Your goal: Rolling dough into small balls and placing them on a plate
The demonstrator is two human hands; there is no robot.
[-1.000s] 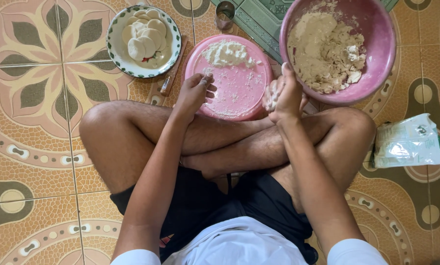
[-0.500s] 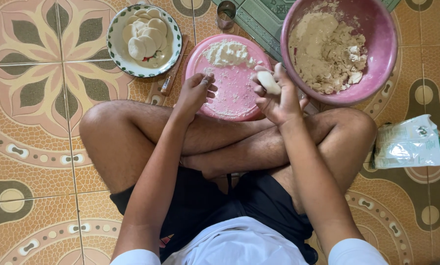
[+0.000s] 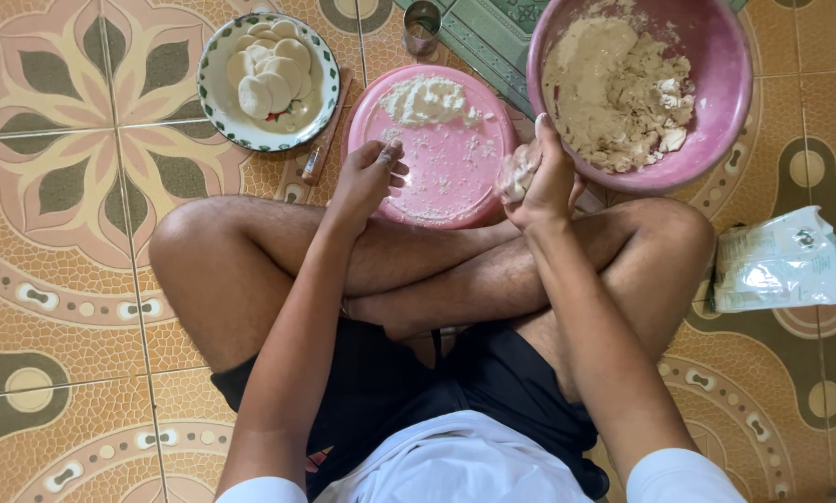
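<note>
Patterned tile floor (image 3: 54, 307), person sitting cross-legged on it, everything laid out in front of the knees.

Right hand (image 3: 541, 182) is curled closed round a small pale lump of dough (image 3: 516, 172), held just over the right edge of the pink plate (image 3: 455, 186) and right beside the near rim of the pink bowl (image 3: 730, 102). The lump is mostly hidden by the fingers, so its shape is hard to call; probably a rough ball.

Left hand (image 3: 367, 177) holds nothing, fingers loosely bent, resting at the plate's left edge, fingertips dusted white.

The plate carries a heap of flour (image 3: 427, 98) at its far edge and a thin scatter across the rest. The bowl holds the bulk dough mass (image 3: 613, 84), crumbly and tan.

Step in hand, as I read it: portioning and shaping one piece. Flat white rounds (image 3: 269, 70) already sit stacked in the green-rimmed dish (image 3: 215, 102) at far left, well apart from the hands.

Next move likely calls for both hands on the lump, then a press on the floured plate; keep it over the plate so it doesn't stick.

Small metal ring cutter (image 3: 422, 23) beyond the plate's far edge. Opened flour bag (image 3: 781, 261) on the floor beside the right knee.
</note>
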